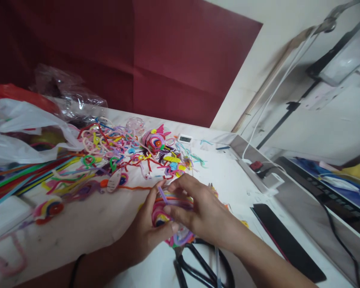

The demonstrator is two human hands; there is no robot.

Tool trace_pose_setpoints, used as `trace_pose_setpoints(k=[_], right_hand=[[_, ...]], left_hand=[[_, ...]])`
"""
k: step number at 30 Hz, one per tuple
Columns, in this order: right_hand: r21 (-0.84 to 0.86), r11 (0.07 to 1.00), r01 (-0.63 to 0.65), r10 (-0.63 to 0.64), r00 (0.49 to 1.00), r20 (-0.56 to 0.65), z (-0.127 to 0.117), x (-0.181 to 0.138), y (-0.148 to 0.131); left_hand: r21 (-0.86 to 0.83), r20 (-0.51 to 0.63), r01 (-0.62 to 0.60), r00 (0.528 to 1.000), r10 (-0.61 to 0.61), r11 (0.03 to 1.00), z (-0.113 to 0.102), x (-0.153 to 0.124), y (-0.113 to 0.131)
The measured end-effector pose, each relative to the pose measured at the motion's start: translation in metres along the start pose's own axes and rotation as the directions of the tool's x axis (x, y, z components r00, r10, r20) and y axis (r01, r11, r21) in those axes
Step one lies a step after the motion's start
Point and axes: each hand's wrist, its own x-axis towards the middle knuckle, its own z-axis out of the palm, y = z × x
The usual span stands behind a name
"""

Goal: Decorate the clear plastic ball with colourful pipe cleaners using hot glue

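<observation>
My left hand (147,226) is closed around a rounded, many-coloured pipe-cleaner craft (175,198) with pink, yellow and orange rows, steadying it from the left and below. Over its right side curls my right hand (195,208), thumb and bent fingers around a light purple pipe cleaner (162,195) whose short end sticks up near the thumb tip. Parts of the craft are hidden behind the fingers. Just below it lie black-handled scissors (198,262), partly under my right forearm. A similar finished-looking fish-shaped craft (155,141) with an orange-centred eye sits farther back.
Tangled pipe-cleaner pieces (108,140) spread across the table's back left, beside long straight pipe cleaners (33,180) and a white plastic bag (27,128). A small digital display (185,139) stands at the back. To the right are a black flat case (288,242) and a red plug (256,165).
</observation>
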Motion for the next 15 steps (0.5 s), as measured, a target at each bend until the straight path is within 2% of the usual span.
trace_pose_setpoints(k=[7,15], right_hand=[[0.087,0.995,-0.054,0.049,0.997,0.059,0.002,0.017,0.01],[0.162,0.98,-0.116,0.085,0.978,0.188,-0.003,0.028,0.009]], left_hand=[[0.028,-0.045,0.041,0.998,-0.039,0.999,-0.001,-0.001,-0.006],[0.009,-0.06,0.046,0.997,-0.046,0.999,0.0,-0.001,-0.004]])
